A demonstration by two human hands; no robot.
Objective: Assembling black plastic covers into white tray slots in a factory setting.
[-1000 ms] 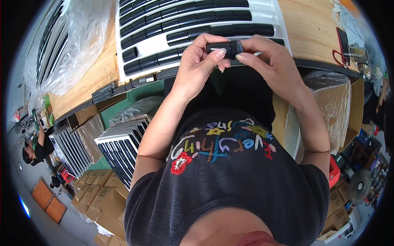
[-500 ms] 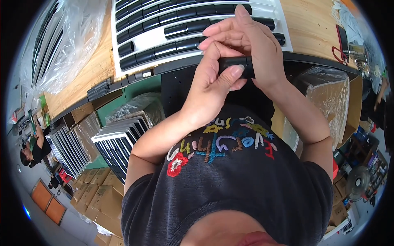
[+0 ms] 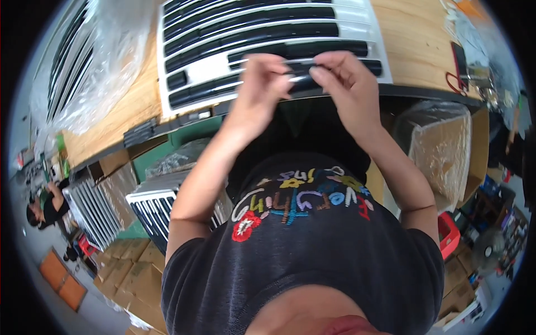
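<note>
A short, glossy black tube (image 3: 302, 81) is held level between my two hands, over the front edge of a white tray (image 3: 207, 69). My left hand (image 3: 258, 89), smeared by motion, has its thumb and fingers closed at the tube's left end. My right hand (image 3: 352, 81) pinches the other end between thumb and fingertips. Behind them, long rows of similar black tubes (image 3: 257, 34) lie in the tray's grooves, and a lone tube (image 3: 177, 80) sits at the left of a partly bare row. Where the held tube overlaps the front row, its outline is hard to make out.
The tray rests on a wooden table (image 3: 410, 39). Plastic sheeting (image 3: 114, 61) covers stacked trays at the left. A phone-like dark object (image 3: 459, 60) lies at the right. Below stand filled trays (image 3: 151, 209), cartons (image 3: 131, 279) and a plastic-lined box (image 3: 441, 151). Another person (image 3: 49, 204) is far left.
My hands have moved apart and forward from near my chest, taking the black tube to the tray's front edge. My palms no longer wrap round it; fingertips hold its ends.
</note>
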